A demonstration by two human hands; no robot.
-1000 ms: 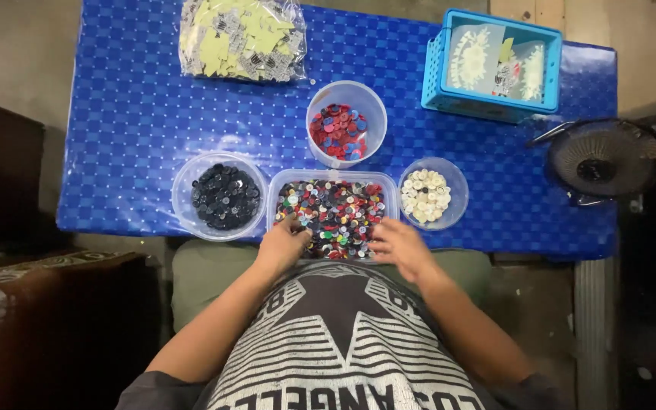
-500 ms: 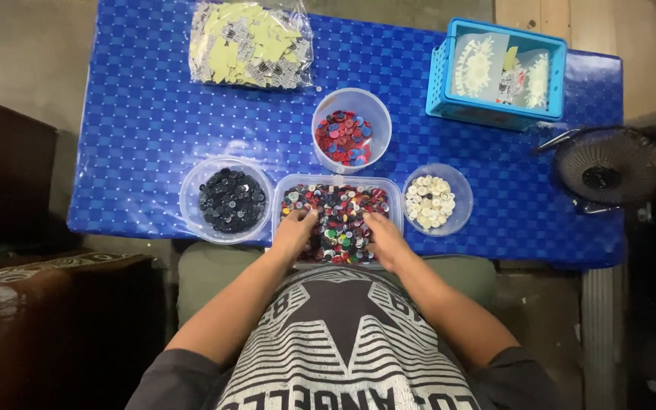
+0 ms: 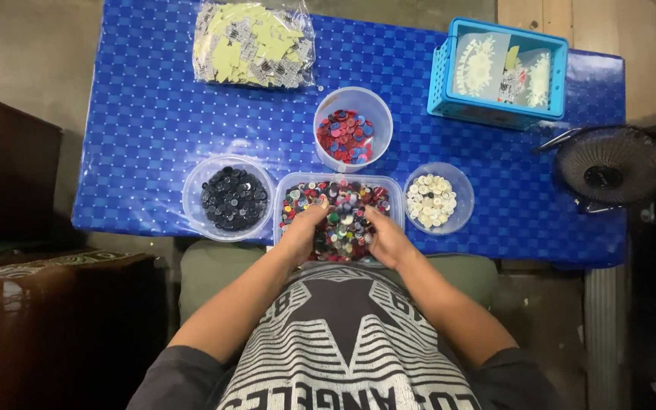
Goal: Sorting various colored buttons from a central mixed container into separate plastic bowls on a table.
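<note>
Sorting step — left hand (image 3: 303, 231) and right hand (image 3: 386, 237) both sunk in the tray of mixed buttons (image 3: 341, 216), fingers cupping a heap; dark-button tub (image 3: 231, 199) left, white-button tub (image 3: 433, 200) right; next calls for picking single colours out.

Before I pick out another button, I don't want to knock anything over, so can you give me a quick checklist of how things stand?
1. Both hands in the mixed tray: ok. Left hand and right hand rest in the rectangular tray of mixed buttons.
2. Something held in the fingers: cannot tell, the buttons are too small.
3. Sorting tubs upright: ok. The tub of dark buttons, the tub of red and blue buttons and the tub of white buttons all stand open.
4. Tray on the blue table: not ok, it sits at the near edge.
5. Fan clear of the tubs: ok, off to the right.
</note>
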